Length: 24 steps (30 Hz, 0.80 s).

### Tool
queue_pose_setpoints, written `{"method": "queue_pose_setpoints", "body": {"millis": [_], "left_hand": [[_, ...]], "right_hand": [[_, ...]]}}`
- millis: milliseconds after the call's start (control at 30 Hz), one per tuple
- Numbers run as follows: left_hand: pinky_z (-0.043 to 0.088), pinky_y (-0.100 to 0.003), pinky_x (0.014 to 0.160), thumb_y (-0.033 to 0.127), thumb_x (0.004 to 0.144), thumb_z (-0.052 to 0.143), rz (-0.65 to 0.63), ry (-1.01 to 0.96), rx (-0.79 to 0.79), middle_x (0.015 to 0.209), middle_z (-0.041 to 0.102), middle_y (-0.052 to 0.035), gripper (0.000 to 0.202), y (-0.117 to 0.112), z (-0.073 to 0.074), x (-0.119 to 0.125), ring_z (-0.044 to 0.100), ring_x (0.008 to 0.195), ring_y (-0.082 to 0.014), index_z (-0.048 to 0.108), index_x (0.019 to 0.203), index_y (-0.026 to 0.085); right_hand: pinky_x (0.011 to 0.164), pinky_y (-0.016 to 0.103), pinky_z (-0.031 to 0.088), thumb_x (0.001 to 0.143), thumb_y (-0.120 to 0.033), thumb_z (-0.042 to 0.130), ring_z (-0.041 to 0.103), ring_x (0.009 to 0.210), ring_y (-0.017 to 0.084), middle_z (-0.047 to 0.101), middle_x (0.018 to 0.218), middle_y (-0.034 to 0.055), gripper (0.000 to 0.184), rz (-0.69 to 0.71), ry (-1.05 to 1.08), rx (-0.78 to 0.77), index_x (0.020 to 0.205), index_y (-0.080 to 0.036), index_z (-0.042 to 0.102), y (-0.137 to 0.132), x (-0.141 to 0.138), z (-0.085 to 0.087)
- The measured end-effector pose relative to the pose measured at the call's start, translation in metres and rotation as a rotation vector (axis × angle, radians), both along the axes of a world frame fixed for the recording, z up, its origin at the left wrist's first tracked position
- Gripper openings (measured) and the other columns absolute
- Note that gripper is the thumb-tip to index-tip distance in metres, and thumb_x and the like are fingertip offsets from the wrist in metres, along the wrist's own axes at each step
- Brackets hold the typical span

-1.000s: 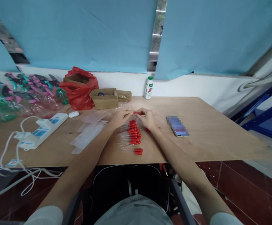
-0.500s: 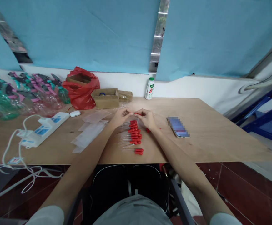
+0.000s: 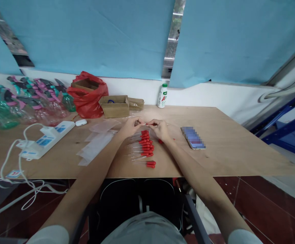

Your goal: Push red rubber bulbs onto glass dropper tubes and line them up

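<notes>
Above the table's middle my two hands meet fingertip to fingertip. My right hand [image 3: 159, 127] pinches a red rubber dropper bulb [image 3: 148, 124]. My left hand [image 3: 132, 126] is closed in a pinch at the bulb's left side; what its fingers grip is too small to make out. Just below lie several droppers [image 3: 145, 148] in a column, red bulbs to the right and thin clear tubes to the left. A separate small group of droppers [image 3: 151, 164] sits nearer the table edge. More red bulbs [image 3: 160, 141] are partly hidden behind my right wrist.
Clear plastic bags [image 3: 96, 147] lie left of my left forearm. Behind them stand a cardboard box [image 3: 115, 107] and a red bag [image 3: 89, 101]. A power strip [image 3: 44, 140], spray bottles [image 3: 33, 105], a white bottle [image 3: 162, 96] and a phone [image 3: 193, 138] are around.
Both hands stay almost in place. Less of the red bulb shows between the fingertips now, and the fingers have shifted slightly. The droppers on the table have not moved.
</notes>
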<state>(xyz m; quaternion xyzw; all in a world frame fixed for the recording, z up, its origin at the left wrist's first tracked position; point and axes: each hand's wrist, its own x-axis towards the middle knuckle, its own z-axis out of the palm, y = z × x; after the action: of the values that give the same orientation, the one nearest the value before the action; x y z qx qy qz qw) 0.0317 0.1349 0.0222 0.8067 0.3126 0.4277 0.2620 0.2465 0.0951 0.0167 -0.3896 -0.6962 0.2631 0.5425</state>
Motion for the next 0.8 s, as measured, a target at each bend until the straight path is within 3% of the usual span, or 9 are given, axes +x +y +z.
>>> {"method": "queue_pose_setpoints", "body": {"millis": [333, 533, 800], "left_hand": [[0.050, -0.033, 0.075, 0.043, 0.088, 0.077, -0.050, -0.046, -0.064, 0.085, 0.075, -0.0057, 0.026, -0.004, 0.005, -0.002, 0.065, 0.078, -0.0190, 0.073, 0.085, 0.017], [0.047, -0.031, 0.069, 0.043, 0.089, 0.076, -0.004, -0.035, -0.036, 0.081, 0.073, -0.0041, 0.027, -0.007, 0.008, 0.001, 0.060, 0.071, -0.0167, 0.071, 0.084, 0.017], [0.049, -0.031, 0.070, 0.045, 0.087, 0.078, -0.046, -0.094, -0.110, 0.082, 0.073, -0.0047, 0.029, -0.010, 0.012, 0.002, 0.062, 0.074, -0.0172, 0.070, 0.085, 0.017]], "right_hand": [[0.079, 0.035, 0.057, 0.078, -0.047, 0.085, 0.073, 0.079, 0.023, 0.082, 0.090, 0.0091, 0.031, 0.051, 0.063, -0.073, 0.085, -0.018, 0.082, 0.003, 0.002, -0.004], [0.079, 0.036, 0.057, 0.078, -0.047, 0.086, 0.073, 0.077, 0.023, 0.083, 0.089, 0.0091, 0.030, 0.011, 0.074, -0.061, 0.084, -0.018, 0.083, 0.002, 0.001, -0.002], [0.077, 0.035, 0.057, 0.077, -0.050, 0.087, 0.072, 0.078, 0.022, 0.082, 0.089, 0.0080, 0.032, 0.038, 0.132, -0.094, 0.084, -0.019, 0.081, -0.001, 0.000, 0.001]]}}
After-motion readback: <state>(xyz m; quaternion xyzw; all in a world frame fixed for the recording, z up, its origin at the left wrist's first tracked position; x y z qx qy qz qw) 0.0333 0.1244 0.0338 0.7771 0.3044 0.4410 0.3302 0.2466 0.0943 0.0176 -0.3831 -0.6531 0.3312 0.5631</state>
